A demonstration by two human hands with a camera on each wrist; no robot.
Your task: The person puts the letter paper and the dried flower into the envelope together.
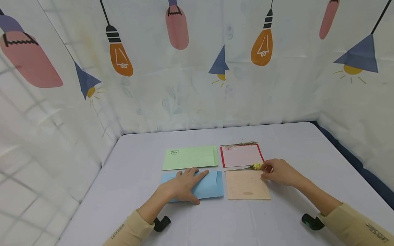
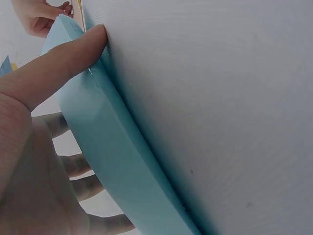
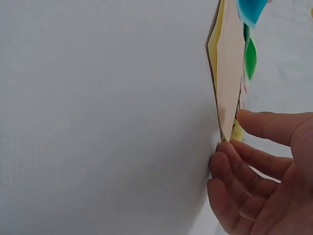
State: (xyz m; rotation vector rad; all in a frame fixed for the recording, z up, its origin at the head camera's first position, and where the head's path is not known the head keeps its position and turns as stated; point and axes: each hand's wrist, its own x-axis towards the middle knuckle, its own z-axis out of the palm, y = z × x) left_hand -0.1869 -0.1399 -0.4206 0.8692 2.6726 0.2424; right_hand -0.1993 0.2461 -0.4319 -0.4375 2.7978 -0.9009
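Observation:
My left hand (image 1: 184, 186) rests on a blue envelope (image 1: 212, 186) with its fingers spread. In the left wrist view the thumb (image 2: 73, 58) touches the envelope's near edge. At the top right corner of a tan envelope (image 1: 247, 184), my right hand (image 1: 281, 172) has its thumb and fingers bent round the head of a yellow flower (image 1: 256, 166). The flower's thin stem lies along the tan envelope's upper edge. In the right wrist view the yellow head shows between thumb and index finger, partly hidden; the other fingertips are beside the envelope's corner.
A green envelope (image 1: 189, 158) lies behind the blue one. A pink card with a red border (image 1: 241, 156) lies behind the tan one, with a thin dried sprig (image 1: 243, 144) along its top. A patterned curtain (image 1: 197, 85) hangs behind the white-covered table (image 1: 135, 150).

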